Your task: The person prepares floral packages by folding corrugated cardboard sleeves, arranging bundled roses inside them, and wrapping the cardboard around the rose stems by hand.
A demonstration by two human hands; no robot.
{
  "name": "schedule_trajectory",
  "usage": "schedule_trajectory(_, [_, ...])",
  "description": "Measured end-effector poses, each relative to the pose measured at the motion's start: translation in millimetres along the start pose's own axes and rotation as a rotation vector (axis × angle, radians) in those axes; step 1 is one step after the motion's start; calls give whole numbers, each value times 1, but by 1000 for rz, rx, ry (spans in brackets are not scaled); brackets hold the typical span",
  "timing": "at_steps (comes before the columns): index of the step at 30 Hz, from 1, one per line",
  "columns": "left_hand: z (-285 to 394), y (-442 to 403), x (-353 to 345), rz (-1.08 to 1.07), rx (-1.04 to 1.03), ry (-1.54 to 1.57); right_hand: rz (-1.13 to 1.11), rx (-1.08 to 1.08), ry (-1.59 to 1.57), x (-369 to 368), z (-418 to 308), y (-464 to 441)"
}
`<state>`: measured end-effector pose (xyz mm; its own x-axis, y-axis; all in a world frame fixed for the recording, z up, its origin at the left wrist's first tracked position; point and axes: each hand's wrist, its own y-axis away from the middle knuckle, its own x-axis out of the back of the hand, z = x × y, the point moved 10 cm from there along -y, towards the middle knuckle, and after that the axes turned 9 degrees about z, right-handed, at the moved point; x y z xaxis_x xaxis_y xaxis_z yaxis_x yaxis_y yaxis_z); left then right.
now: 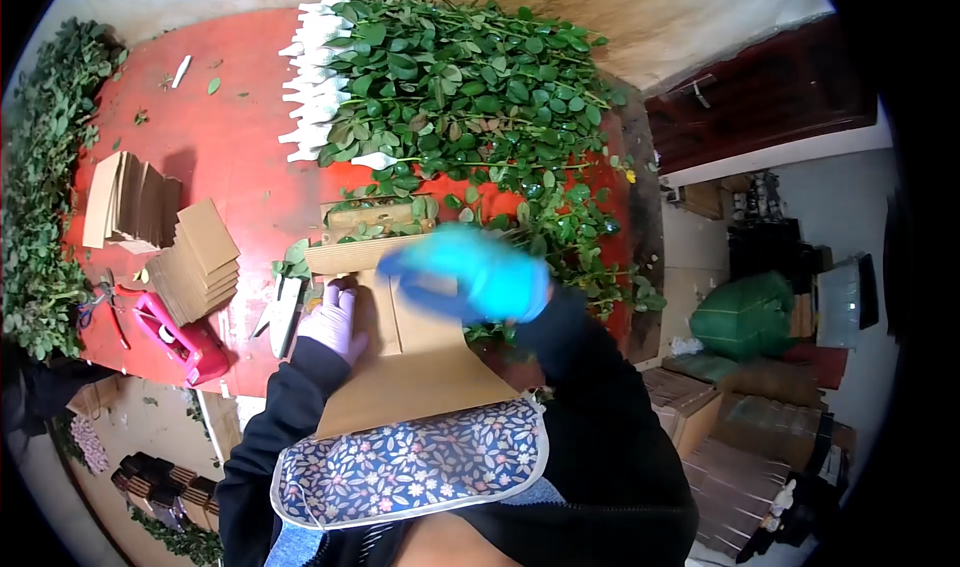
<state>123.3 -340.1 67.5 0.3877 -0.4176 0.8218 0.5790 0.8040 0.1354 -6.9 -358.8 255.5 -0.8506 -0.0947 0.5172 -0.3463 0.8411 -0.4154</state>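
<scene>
My left hand, in a lilac glove, presses on the left edge of a folded brown cardboard sheet, fingers closed against it. My right hand, in a bright blue glove, is smeared by motion above the sheet's right part. Its fingers are around a dark blue tool, too blurred to name. Beyond the sheet's ribbed far flap sits a wooden block with leaves about it. A white-and-grey tool lies left of my left hand.
Leafy stems with white-wrapped heads line the back of the red table. Cardboard stacks, a pink tool and red-handled cutters are at left. More foliage borders the left edge; a green sack stands right.
</scene>
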Motion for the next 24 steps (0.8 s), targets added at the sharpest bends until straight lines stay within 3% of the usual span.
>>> schedule_trajectory(2, [0, 1, -1, 23, -31, -19, 156, -591, -168, 44, 90, 9])
schedule_trajectory(4, [-4, 1, -5, 18, -32, 13, 267, -435, 293, 87, 132, -6])
schedule_trajectory(6, [-9, 0, -7, 4, -33, 4, 99, -386, 931, 79, 240, 33])
schedule_trajectory(8, [-13, 0, -12, -50, -3, -49, -105, -358, 1161, 62, 285, 65])
schedule_trajectory(10, [-6, 1, -4, -35, 0, -47, -416, -513, 1210, 53, 316, 78])
schedule_trajectory(12, [-5, 1, -1, -28, -1, -49, -193, -258, 1151, 68, 271, 56])
schedule_trajectory(16, [-10, 3, 0, 16, -27, -67, 11, -101, 916, 89, 135, 24])
schedule_trajectory(18, [-14, 4, 2, 31, -53, -33, -28, -68, 908, 78, 63, 17])
schedule_trajectory(20, [-21, 2, 4, -117, 146, 4, -116, 13, 905, 55, 21, 33])
schedule_trajectory(22, [-24, -4, -3, -26, 36, 40, -417, -54, 757, 18, 26, 71])
schedule_trajectory(23, [-47, -5, -25, -6, 29, 226, -506, -88, 710, 2, 33, 94])
schedule_trajectory(24, [-59, -6, -36, -13, 218, 676, -594, -124, 668, -13, 44, 121])
